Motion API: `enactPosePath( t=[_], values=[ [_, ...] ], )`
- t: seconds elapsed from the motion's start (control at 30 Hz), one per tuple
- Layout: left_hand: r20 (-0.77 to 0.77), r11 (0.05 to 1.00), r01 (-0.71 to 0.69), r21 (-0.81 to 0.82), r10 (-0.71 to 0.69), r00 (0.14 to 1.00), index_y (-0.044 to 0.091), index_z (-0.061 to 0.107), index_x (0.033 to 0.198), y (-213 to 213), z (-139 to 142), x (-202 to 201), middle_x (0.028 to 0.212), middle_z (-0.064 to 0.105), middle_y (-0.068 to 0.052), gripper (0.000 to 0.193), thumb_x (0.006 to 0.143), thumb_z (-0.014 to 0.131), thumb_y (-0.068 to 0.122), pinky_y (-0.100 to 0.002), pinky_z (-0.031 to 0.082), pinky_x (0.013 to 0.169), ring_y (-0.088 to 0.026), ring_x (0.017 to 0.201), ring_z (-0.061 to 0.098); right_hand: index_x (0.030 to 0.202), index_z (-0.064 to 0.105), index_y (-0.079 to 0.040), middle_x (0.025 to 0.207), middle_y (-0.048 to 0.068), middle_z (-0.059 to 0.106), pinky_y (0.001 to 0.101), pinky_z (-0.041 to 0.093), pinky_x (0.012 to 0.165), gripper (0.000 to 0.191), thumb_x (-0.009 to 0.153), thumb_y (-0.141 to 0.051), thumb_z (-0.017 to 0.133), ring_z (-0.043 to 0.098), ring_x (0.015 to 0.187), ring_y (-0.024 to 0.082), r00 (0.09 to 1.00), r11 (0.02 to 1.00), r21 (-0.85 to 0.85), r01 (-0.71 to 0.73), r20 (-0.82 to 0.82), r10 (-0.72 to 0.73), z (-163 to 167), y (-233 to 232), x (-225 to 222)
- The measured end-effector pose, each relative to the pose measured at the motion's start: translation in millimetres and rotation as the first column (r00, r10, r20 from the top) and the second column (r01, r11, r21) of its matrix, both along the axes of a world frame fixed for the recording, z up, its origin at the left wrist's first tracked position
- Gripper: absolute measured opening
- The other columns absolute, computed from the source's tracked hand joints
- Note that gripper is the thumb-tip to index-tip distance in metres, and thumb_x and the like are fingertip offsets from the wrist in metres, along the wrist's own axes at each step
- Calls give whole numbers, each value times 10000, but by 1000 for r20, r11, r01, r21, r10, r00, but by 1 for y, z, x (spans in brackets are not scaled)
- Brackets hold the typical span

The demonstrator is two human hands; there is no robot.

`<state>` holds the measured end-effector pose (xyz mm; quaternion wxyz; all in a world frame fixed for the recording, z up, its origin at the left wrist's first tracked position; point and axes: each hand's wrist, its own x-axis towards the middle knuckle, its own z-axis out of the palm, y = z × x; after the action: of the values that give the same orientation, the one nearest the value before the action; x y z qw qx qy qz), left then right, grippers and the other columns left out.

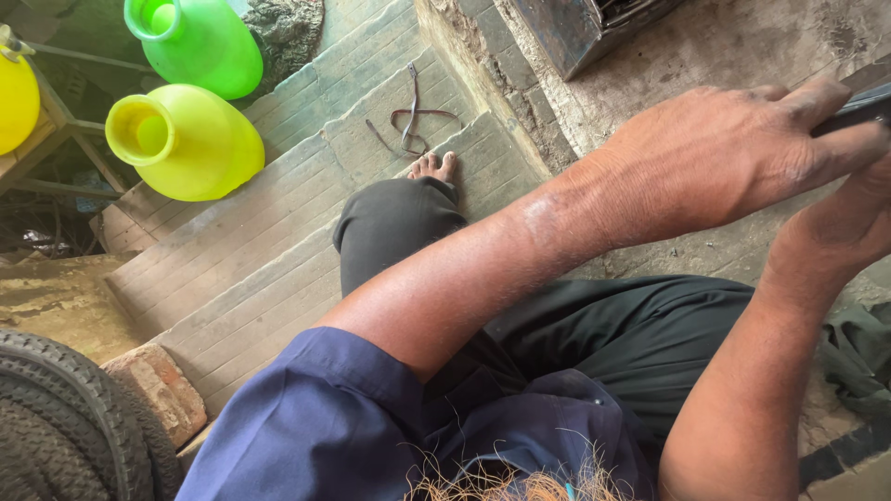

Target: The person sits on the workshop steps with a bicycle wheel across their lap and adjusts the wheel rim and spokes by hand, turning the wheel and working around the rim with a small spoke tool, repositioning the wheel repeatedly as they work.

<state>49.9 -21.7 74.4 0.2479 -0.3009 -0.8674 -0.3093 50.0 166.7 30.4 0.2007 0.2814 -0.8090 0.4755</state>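
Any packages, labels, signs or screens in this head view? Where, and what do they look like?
No labels, signs or screens in view; only containers, all unmarked.
Green plastic jug: top left, on its side, bulbous, bright green.
Yellow-green plastic jug: just below it, on its side, mouth facing left.
Yellow container: far left edge, mostly cropped.
Left hand and right hand meet on a dark flat object at the right edge; its kind is unclear.

Blue rolled-up sleeves (pixel 325 408), black trousers (pixel 631 334), bare foot (pixel 433 167).
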Motion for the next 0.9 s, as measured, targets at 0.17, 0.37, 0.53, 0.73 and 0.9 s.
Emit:
enactPosePath(
  t=[0.17, 0.37, 0.53, 0.73, 0.9],
  values=[
    [14, 999, -22, -33, 22, 1000, 140, 533, 1177, 1, -1, 0, 1089, 606, -111, 235, 954, 582, 195, -465, 612, 632, -341, 840, 754, 1403, 527, 119, 1340, 245, 623, 393, 598, 1095, 685, 1217, -460, 211, 682, 1269, 300, 999, 999, -15, -35, 12, 35, 0, 1, 0],
    [42, 998, -28, -50, 30, 999, 162, 538, 1176, 2, -3, -1, 1085, 605, -113, 235, 955, 590, 227, -465, 605, 615, -326, 828, 756, 1381, 561, 95, 1284, 210, 635, 366, 587, 1030, 676, 1244, -486, 245, 685, 1199, 267, 998, 999, -33, 10, 57, -8, -6, 8, -2],
    [13, 1000, 25, 2, -25, 1000, 172, 543, 1217, 1, -2, 0, 1069, 607, -123, 291, 933, 597, 205, -457, 599, 568, -334, 755, 747, 1400, 560, 94, 1326, 217, 656, 369, 597, 1041, 682, 1241, -491, 248, 691, 1206, 274, 999, 999, -32, 15, 41, -14, -7, 11, -1],
    [-5, 1000, 22, 11, -22, 1000, 140, 527, 1194, 1, -4, -1, 1076, 606, -125, 264, 943, 596, 184, -466, 594, 572, -333, 752, 747, 1429, 522, 128, 1358, 255, 626, 405, 578, 1077, 675, 1267, -467, 246, 664, 1248, 318, 1000, 1000, -28, -4, 19, 4, -2, 6, 1],
    [57, 997, -9, -78, 13, 998, 155, 539, 1182, 2, -7, -3, 1099, 614, -113, 249, 951, 602, 225, -465, 598, 592, -316, 778, 754, 1399, 547, 108, 1343, 225, 648, 377, 583, 1037, 686, 1257, -494, 249, 680, 1212, 279, 998, 1000, -25, -3, 60, 5, 1, 2, 1]
  ],
)
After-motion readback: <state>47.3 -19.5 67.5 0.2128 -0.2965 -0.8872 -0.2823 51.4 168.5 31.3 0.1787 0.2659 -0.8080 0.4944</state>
